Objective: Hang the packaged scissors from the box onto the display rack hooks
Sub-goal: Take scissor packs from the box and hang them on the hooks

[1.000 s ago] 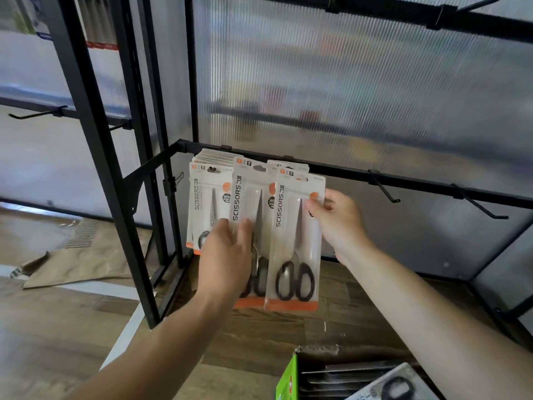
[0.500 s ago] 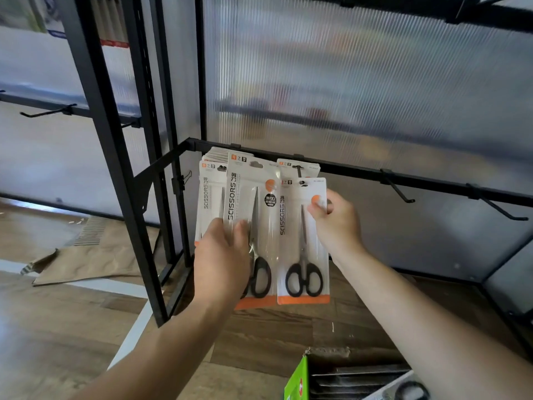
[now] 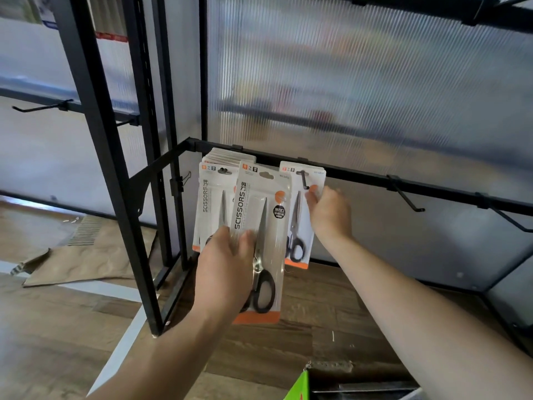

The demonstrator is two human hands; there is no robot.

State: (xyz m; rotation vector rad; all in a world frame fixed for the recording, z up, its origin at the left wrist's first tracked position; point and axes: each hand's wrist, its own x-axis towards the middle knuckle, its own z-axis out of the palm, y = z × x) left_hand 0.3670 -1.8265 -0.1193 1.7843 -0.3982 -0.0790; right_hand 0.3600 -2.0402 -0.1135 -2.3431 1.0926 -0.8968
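My left hand grips a packaged pair of scissors, white card with orange base and black handles, held in front of the rack. My right hand pinches the right edge of a second pack that hangs on a black hook of the rack's crossbar. A full stack of packs hangs on the hook further left. The box shows at the bottom edge, with a green flap.
Two bare hooks jut from the crossbar to the right. Black rack uprights stand to the left. Flattened cardboard lies on the wooden floor. A ribbed translucent panel backs the rack.
My right hand has pushed its pack up and back onto the hook. My left hand has drawn its pack lower and nearer to me. The view has moved closer.
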